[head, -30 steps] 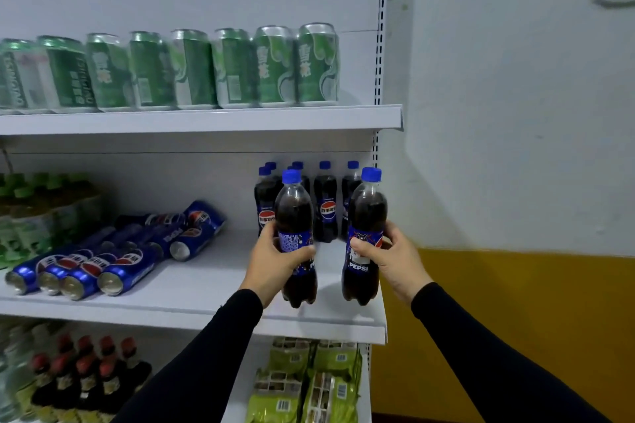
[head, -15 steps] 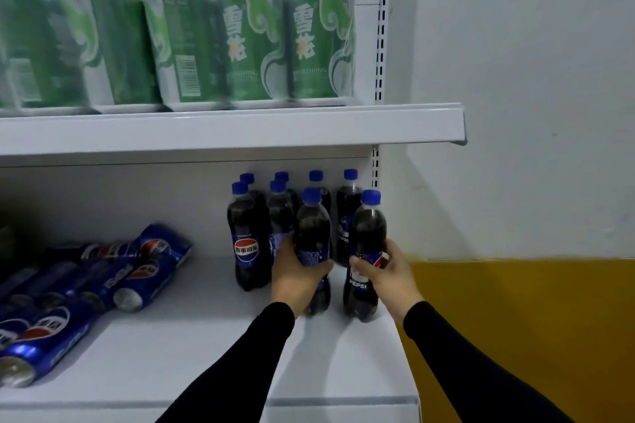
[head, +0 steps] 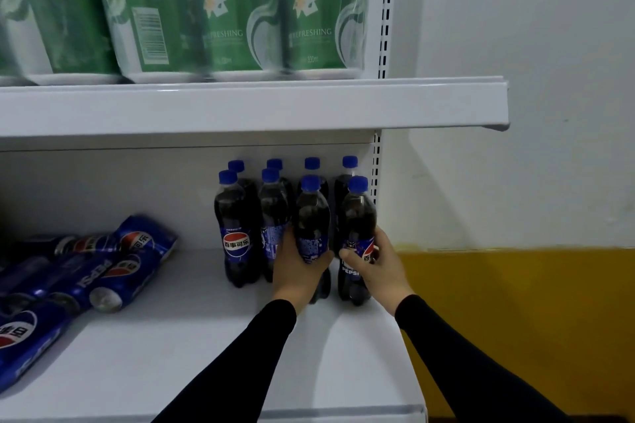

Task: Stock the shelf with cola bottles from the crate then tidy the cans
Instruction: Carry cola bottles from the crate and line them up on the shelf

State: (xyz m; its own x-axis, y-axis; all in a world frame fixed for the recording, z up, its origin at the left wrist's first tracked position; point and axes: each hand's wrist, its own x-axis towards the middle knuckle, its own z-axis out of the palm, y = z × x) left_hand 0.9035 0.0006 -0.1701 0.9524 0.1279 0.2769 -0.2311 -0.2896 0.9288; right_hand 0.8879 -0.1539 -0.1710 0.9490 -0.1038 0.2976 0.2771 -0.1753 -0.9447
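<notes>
From the head camera, you are looking slightly down at a white middle shelf (head: 192, 354), with both black-sleeved arms reaching in from 6 o'clock. Your left hand (head: 298, 269) is wrapped around the label of one cola bottle (head: 312, 216), thumb at the right side and fingers round the left. Your right hand (head: 374, 266) is clasped the same way on a second cola bottle (head: 357, 216) just beside it, at the shelf's right end. Both bottles stand upright, bases on or almost on the shelf; exact contact is hard to tell. Holding each at mid-body keeps it steady and lets you slide it back flush. They sit as the right half of a front row, in line with two standing bottles (head: 252, 216) at about 9 o'clock from your left hand, and directly in front of a back row (head: 311, 164) whose blue caps show behind. This looks like the setting-down step, tucking the pair tight against the others so the block stays square. At 8 to 9 o'clock, well apart from the bottles, blue cola cans (head: 103, 271) lie tumbled on their sides, not yet tidied. On the upper shelf (head: 240, 106), at 12 o'clock, green cans (head: 220, 10) stand in a row. The crate is out of view.
</notes>
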